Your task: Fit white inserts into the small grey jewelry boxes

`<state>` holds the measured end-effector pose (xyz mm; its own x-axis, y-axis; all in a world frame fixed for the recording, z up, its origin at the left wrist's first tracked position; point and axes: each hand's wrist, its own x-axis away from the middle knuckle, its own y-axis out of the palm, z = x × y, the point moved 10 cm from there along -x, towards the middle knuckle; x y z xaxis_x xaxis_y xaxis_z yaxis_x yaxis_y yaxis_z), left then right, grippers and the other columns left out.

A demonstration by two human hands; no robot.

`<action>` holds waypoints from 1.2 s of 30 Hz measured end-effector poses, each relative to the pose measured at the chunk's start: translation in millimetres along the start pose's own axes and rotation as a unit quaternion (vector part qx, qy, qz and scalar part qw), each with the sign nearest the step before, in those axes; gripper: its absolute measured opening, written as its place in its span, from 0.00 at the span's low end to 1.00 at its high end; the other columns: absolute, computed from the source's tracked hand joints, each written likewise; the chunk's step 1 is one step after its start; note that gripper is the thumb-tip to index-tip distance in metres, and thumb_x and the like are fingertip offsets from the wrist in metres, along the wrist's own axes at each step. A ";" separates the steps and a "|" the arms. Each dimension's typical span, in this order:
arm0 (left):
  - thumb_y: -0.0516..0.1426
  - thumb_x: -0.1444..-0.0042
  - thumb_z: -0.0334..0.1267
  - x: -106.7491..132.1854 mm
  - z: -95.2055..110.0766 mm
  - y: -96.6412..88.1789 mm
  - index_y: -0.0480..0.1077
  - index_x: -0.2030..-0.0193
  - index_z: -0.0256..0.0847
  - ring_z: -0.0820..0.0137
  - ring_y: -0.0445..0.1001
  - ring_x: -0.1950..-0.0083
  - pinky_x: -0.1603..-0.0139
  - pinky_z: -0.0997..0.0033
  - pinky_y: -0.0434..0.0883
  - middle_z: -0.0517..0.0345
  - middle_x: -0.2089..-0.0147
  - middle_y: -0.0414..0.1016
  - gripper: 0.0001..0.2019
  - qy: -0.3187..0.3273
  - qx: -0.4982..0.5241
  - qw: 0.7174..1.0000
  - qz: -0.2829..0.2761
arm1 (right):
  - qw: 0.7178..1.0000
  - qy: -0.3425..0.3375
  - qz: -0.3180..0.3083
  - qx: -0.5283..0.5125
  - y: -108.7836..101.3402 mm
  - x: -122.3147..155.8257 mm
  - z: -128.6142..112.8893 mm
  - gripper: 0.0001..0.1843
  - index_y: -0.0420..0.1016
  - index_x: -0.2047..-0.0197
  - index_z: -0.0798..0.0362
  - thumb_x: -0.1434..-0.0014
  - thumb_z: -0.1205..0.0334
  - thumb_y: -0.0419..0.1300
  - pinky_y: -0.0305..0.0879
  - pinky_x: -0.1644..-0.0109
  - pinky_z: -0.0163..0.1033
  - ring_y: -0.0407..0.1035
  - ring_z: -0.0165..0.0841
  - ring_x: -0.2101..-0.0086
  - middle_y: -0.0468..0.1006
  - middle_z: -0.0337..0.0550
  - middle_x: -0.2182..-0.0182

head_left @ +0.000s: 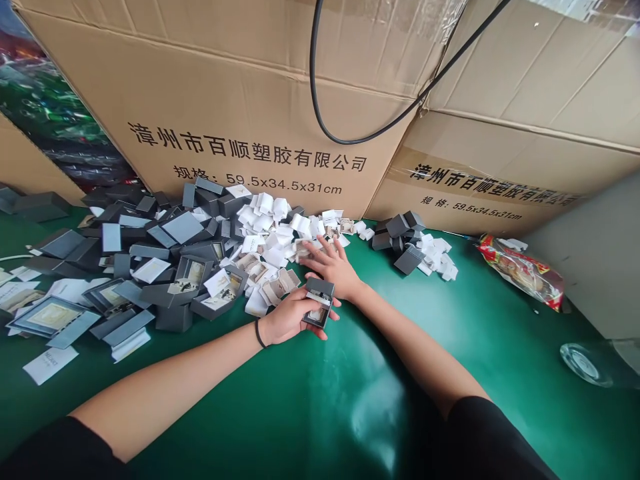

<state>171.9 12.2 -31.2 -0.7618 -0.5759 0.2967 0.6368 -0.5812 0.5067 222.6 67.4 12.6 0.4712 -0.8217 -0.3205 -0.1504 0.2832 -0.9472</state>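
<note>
My left hand (pixel 290 319), with a black band at the wrist, is closed around a small dark grey box (pixel 318 308). The box's lid stands open and a pale insert shows inside. Just beyond it, my right hand (pixel 333 267) reaches with spread fingers to the right edge of a heap of folded white paper pieces (pixel 273 257). Its fingertips touch or hover over the pieces; I cannot tell which. To the left lies a large pile of dark grey boxes (pixel 170 313), several with their lids open.
Large cardboard cartons (pixel 240 87) stand along the back, and a black cable (pixel 350 141) loops in front. A small group of dark boxes (pixel 400 233) sits at the right beside white papers (pixel 435 257). Farther right are a red food packet (pixel 523 270) and a clear glass (pixel 587 365).
</note>
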 end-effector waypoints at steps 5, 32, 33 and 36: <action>0.57 0.49 0.32 -3.2 0.0 -11.7 0.71 0.59 0.35 0.62 0.76 0.59 0.77 0.71 0.75 0.43 0.51 0.75 0.10 -0.009 0.036 0.999 0.039 | 0.973 0.222 0.058 0.017 0.6 22.1 66.0 0.16 0.74 0.51 0.49 0.36 0.57 0.49 0.41 0.38 0.67 0.53 0.50 0.40 0.66 0.48 0.41; 0.53 0.41 0.32 -7.0 -11.0 -23.0 0.74 0.56 0.30 0.68 0.77 0.57 0.73 0.81 0.75 0.42 0.54 0.76 0.12 -0.120 0.164 0.979 0.029 | 0.980 0.187 0.051 0.052 -7.6 12.2 59.3 0.16 0.75 0.59 0.51 0.34 0.60 0.46 0.49 0.46 0.53 0.63 0.41 0.58 0.75 0.49 0.62; 0.53 0.41 0.33 -7.2 -11.3 -22.6 0.74 0.55 0.30 0.68 0.77 0.57 0.73 0.81 0.75 0.42 0.54 0.76 0.12 -0.120 0.169 0.978 0.025 | 0.976 0.199 0.074 0.046 -12.4 14.0 62.9 0.18 0.75 0.60 0.51 0.33 0.61 0.44 0.47 0.44 0.53 0.64 0.39 0.59 0.75 0.48 0.64; 0.53 0.39 0.37 -8.5 -10.8 -22.0 0.73 0.55 0.31 0.67 0.77 0.57 0.73 0.79 0.75 0.43 0.54 0.76 0.12 -0.114 0.190 0.975 0.019 | 0.960 0.228 0.162 0.015 -27.2 22.3 73.3 0.20 0.74 0.62 0.52 0.32 0.61 0.41 0.50 0.44 0.49 0.65 0.37 0.62 0.75 0.45 0.68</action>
<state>165.7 23.7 -53.6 -0.7734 -0.4242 0.4710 0.6073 -0.2826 0.7425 300.9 77.6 31.9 -0.0271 -0.8175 -0.5752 -0.1967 0.5685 -0.7988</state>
